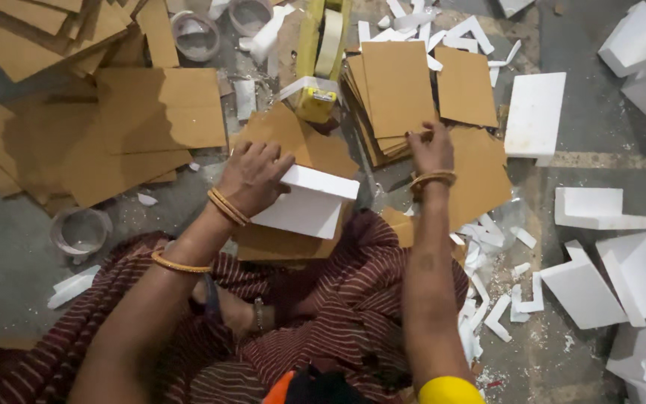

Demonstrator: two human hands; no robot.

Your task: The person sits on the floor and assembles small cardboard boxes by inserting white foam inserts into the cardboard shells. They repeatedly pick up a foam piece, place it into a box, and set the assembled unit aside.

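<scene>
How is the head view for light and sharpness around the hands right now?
Head view: soft even light, no glare; left hand on the white foam block and right hand at the cardboard stack look sharp enough; arms throw faint shadows; the frame edges look slightly stretched.

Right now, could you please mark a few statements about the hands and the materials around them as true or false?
1. The left hand rests on a white foam block. True.
2. The right hand holds a roll of tape. False: its fingers touch the stack of brown cardboard sheets.
3. The foam block sits on a brown cardboard piece over the lap. True.
4. All the foam pieces lie to the person's left. False: white foam slabs lie mostly on the floor to the right.
5. A yellow tape dispenser lies beyond the hands. True.
</scene>
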